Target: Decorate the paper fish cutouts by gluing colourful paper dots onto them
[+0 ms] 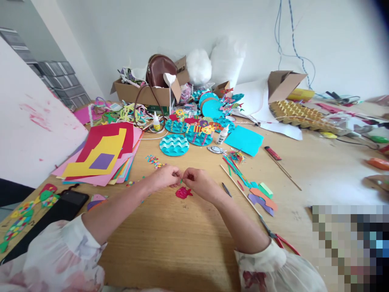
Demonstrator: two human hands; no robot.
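Note:
My left hand (166,177) and my right hand (199,183) meet above the table, fingertips pinched together. A tiny green piece (181,181), which looks like paper, shows between them. Just below lies a dark pink paper fish (183,193), flat on the wood. Colourful paper bits (154,161) are scattered beyond my left hand. To the right of my right hand rest a pen (226,189), a long thin stick (240,192) and red-handled scissors (281,240).
Coloured paper sheets (91,156) are stacked at left, near a black phone (72,202) and decorated paper fish (21,223). Farther back are a wavy blue disc (174,145), glue bottles (223,134), blue paper (244,140) and a cardboard box (133,92). A person's hand (378,182) shows at the right edge.

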